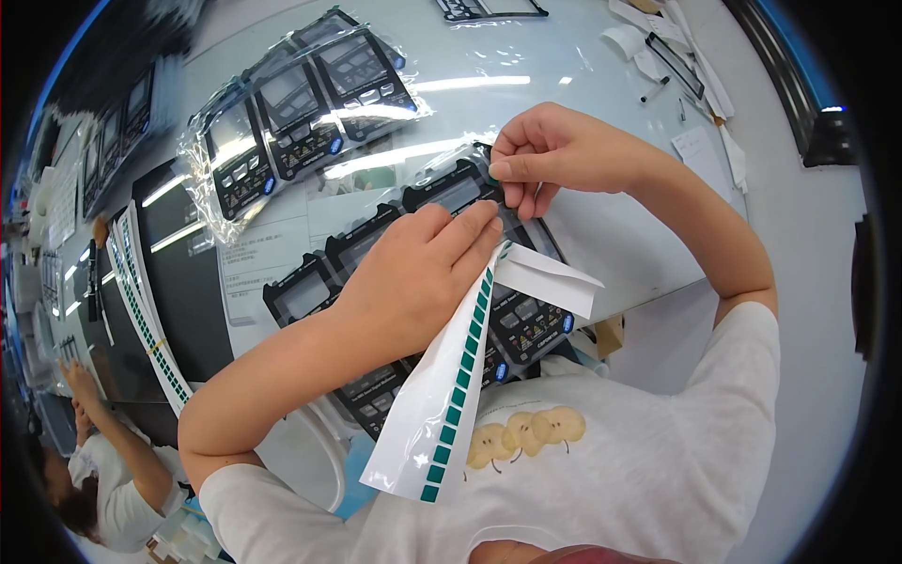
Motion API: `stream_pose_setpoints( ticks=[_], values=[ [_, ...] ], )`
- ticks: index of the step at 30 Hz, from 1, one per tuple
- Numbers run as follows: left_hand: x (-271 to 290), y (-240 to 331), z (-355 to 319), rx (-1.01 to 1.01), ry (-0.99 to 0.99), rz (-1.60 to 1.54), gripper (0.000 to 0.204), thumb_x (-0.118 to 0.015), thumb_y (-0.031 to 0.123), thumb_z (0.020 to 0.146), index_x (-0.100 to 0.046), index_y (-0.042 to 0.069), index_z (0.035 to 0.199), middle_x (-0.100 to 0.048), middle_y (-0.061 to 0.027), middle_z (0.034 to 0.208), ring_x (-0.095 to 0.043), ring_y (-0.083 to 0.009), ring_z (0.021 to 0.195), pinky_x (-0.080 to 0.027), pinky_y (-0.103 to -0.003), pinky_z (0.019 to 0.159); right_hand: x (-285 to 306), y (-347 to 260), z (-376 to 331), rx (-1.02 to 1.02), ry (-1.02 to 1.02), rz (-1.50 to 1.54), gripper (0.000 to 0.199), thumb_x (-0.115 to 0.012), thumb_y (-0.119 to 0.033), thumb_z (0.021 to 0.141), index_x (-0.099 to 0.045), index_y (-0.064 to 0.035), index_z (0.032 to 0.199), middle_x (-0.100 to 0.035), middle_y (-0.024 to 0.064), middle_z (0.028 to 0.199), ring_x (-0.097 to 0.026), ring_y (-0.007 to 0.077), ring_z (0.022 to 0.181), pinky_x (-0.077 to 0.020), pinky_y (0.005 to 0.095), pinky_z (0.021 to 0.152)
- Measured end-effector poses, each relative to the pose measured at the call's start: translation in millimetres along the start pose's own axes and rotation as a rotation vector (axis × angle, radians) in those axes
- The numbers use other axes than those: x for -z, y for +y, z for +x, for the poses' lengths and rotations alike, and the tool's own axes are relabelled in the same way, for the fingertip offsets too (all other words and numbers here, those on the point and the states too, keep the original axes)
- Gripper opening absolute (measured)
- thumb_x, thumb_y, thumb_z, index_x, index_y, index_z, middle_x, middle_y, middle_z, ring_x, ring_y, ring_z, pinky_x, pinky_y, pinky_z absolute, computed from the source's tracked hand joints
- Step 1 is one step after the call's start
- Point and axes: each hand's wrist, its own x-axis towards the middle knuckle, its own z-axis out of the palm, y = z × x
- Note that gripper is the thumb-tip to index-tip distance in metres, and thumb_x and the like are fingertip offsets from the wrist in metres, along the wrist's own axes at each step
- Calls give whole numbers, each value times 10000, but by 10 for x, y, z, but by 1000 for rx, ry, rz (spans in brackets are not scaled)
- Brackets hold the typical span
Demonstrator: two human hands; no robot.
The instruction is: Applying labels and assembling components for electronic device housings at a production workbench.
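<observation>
My left hand (413, 268) lies over a row of black printed panels (362, 240), its fingers pressed together. From between its fingers a white backing strip with a line of small green stickers (460, 381) hangs down towards my chest. A folded white flap of the strip (550, 280) sticks out to the right. At the far right corner of the panels, my right hand (550, 155) is closed in a pinch, thumb against index finger. Whatever small piece it pinches is hidden by the fingertips. The panels have clear windows and blue marks.
More black panels in clear plastic film (301, 113) lie at the far left. Another strip of green stickers (150, 320) rests on a black surface at left. Printed sheets (268, 273), a pen (655, 90) and paper scraps (629, 42) lie about. A co-worker (117, 470) sits at lower left.
</observation>
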Motion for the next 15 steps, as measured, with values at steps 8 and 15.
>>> stream_pose_setpoints(
  ticks=[8, 15],
  values=[
    [15, 18, -11, 44, -38, -58, 496, -686, 85, 780, -618, -42, 1255, -580, -153, 1315, -556, -264, 867, -514, -358, 790, -14, -11, 5, -31, 13, 1, 217, -643, -208, 1005, -643, 7, 978, -706, 71, 809, -706, 129, 702, -590, 252, 641],
    [36, 28, -19, 53, -45, -27, 503, -678, 90, 786, -608, -35, 1268, -549, -168, 1375, -551, -271, 896, -508, -373, 824, -14, -19, 15, -34, 16, 1, 226, -651, -209, 1001, -641, 15, 973, -705, 72, 801, -707, 133, 693, -592, 253, 627]
  ],
)
